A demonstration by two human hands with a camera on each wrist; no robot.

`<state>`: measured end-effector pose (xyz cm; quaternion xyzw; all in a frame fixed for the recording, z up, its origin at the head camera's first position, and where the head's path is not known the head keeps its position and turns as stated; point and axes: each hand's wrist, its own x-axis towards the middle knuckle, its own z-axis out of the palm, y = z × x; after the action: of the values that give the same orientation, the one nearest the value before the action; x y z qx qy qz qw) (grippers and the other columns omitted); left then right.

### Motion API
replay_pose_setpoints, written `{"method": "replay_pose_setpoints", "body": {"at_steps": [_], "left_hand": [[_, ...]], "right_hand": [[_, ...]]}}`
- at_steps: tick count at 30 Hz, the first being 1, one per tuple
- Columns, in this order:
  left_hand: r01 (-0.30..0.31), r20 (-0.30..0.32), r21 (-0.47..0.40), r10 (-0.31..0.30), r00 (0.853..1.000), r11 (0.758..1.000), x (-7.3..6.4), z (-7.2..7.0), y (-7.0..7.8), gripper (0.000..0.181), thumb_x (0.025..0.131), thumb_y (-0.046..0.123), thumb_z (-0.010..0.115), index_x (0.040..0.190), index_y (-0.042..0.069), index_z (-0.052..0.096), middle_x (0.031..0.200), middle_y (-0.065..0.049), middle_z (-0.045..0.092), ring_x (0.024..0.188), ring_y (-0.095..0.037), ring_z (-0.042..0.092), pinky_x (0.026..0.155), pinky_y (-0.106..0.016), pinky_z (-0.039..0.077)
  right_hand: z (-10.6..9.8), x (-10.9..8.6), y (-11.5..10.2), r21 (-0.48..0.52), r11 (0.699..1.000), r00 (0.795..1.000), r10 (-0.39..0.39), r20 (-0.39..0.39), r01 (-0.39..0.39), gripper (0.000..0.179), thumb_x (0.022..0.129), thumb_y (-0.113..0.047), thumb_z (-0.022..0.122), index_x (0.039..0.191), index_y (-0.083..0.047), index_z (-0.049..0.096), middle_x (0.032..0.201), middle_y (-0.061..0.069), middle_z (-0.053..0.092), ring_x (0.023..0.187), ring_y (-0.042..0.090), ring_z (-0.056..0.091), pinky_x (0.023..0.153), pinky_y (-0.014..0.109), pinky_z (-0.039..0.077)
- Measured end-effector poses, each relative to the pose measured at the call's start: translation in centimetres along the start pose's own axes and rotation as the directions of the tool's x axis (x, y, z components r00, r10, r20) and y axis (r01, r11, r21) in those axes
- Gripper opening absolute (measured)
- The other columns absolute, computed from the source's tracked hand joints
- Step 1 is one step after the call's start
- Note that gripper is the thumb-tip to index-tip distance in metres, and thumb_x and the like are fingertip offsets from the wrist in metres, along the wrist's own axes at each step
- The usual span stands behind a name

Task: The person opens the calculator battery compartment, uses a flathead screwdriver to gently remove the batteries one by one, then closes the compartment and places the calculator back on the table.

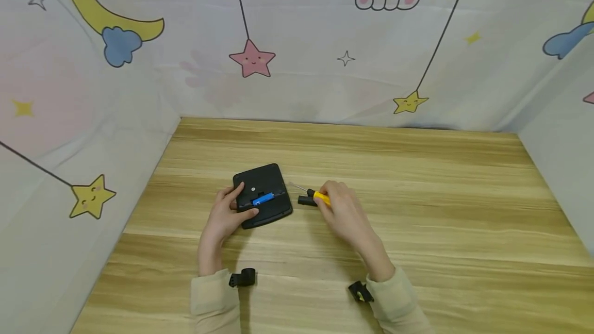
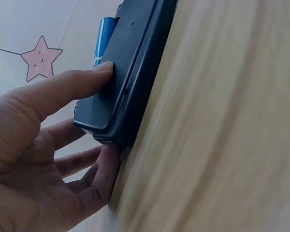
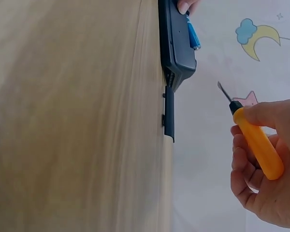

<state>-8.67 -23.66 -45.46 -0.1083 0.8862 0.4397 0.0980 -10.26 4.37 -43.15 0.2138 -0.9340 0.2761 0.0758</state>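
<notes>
A flat black electronic device (image 1: pixel 274 179) lies back side up on the table, its battery slot uncovered. One blue battery (image 1: pixel 263 199) sits in that slot, sticking up a little above the back in the left wrist view. My left hand (image 1: pixel 225 217) grips the device by its left edge, thumb on top near the front corner. In my right hand (image 1: pixel 344 213) is a screwdriver with a yellow handle (image 3: pixel 259 143) and a thin metal shaft, pointing left toward the device and apart from it. Below the screwdriver, a narrow black battery cover (image 1: pixel 306 200) lies right of the device.
The wood-grain table (image 1: pixel 441 195) extends to both sides of my hands. A white printed cloth (image 1: pixel 301 92) with stars and moons hangs around its back and sides. Black straps with mounts (image 1: pixel 243 277) sit at both sleeve cuffs.
</notes>
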Motion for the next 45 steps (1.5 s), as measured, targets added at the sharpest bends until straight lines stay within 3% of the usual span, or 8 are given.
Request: {"method": "replay_pose_setpoints", "body": {"at_steps": [17, 32, 45], "left_hand": [[0.001, 0.005, 0.005, -0.001, 1.0, 1.0, 0.1, 0.0, -0.1, 0.083, 0.084, 0.023, 0.073, 0.153, 0.017, 0.027, 0.158, -0.019, 0.015, 0.12, -0.036, 0.044, 0.094, -0.046, 0.043], [0.003, 0.007, 0.006, -0.003, 1.0, 1.0, 0.1, -0.1, 0.0, 0.083, 0.084, 0.024, 0.073, 0.153, 0.018, 0.026, 0.158, -0.019, 0.016, 0.12, -0.036, 0.044, 0.094, -0.046, 0.042], [0.006, 0.006, -0.003, -0.006, 1.0, 1.0, -0.1, 0.0, -0.1, 0.084, 0.084, 0.024, 0.074, 0.153, 0.018, 0.027, 0.158, -0.018, 0.015, 0.121, -0.035, 0.043, 0.094, -0.046, 0.042]], "right_hand": [[-0.5, -0.2, 1.9, 0.046, 0.995, 0.996, 0.085, 0.02, -0.086, 0.016, 0.091, -0.02, 0.064, 0.096, -0.006, 0.058, 0.084, 0.003, 0.058, 0.075, 0.017, 0.045, 0.073, 0.033, 0.037], [-0.9, -0.2, 3.5, 0.065, 0.979, 0.98, 0.192, 0.042, -0.195, 0.018, 0.091, -0.018, 0.063, 0.098, -0.003, 0.056, 0.084, 0.008, 0.058, 0.076, 0.021, 0.047, 0.068, 0.03, 0.036], [-1.5, -0.5, 4.7, 0.086, 0.961, 0.963, 0.257, 0.081, -0.264, 0.019, 0.092, -0.016, 0.062, 0.1, -0.001, 0.055, 0.088, 0.011, 0.059, 0.08, 0.024, 0.047, 0.072, 0.032, 0.034]]}}
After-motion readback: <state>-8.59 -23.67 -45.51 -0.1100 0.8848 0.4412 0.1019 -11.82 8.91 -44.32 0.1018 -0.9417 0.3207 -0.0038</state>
